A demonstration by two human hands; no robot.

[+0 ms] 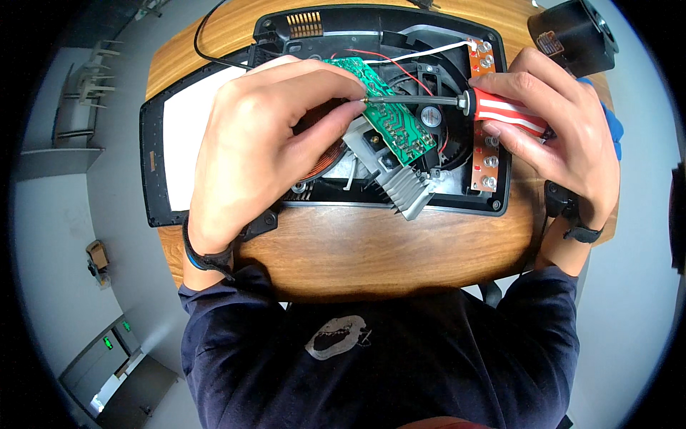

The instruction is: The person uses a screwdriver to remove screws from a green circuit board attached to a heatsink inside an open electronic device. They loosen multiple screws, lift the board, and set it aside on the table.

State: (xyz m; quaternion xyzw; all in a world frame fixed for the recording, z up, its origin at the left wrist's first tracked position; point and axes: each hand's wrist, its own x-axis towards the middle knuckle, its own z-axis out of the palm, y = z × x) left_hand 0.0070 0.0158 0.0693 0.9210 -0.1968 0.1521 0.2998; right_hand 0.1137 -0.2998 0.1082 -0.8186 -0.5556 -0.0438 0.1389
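My right hand [550, 121] grips a screwdriver with a red and white striped handle [504, 111], its shaft pointing left. My left hand [264, 143] pinches at the screwdriver's tip, by the upper left of a green circuit board [393, 125]; what is between the fingertips is too small to name. The board sits tilted over a grey finned heatsink [407, 193] in an opened black appliance housing [321, 21]. A copper coil [323, 161] is partly hidden by my left hand. A fan [446, 132] and an orange strip board [484, 179] lie to the right, with red and white wires.
A wooden table [386, 250] carries the housing, whose white panel [186, 143] is on the left. A black cylindrical object [572, 39] stands at the back right, with a blue item [613, 121] below it. A black cable [200, 50] loops at the back left.
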